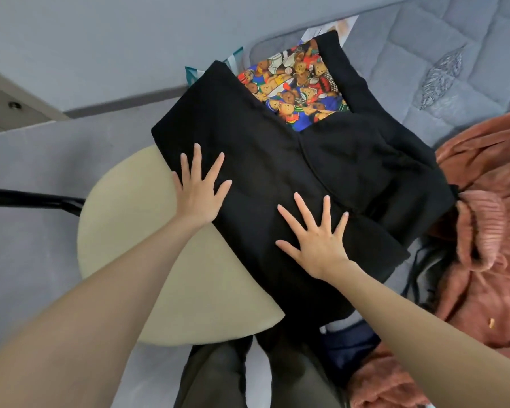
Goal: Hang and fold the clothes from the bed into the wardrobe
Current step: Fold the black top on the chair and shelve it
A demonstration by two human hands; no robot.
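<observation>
We press the left hand (199, 188) and right hand (315, 241) flat on the black garment (262, 142) — fingers spread wide.
Its left edge lies over a cream seat (124, 231); teddy-print fabric (295, 89) shows at its far end, and rust fleece (489, 231) crowds its right edge on the grey bed (454, 54).

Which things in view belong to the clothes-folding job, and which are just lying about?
Job:
black garment, with left hand and right hand pressed flat on it
bear-print fabric at its far edge
rust clothes on the right
bed

Lying about:
beige seat
black bar on the left
</observation>
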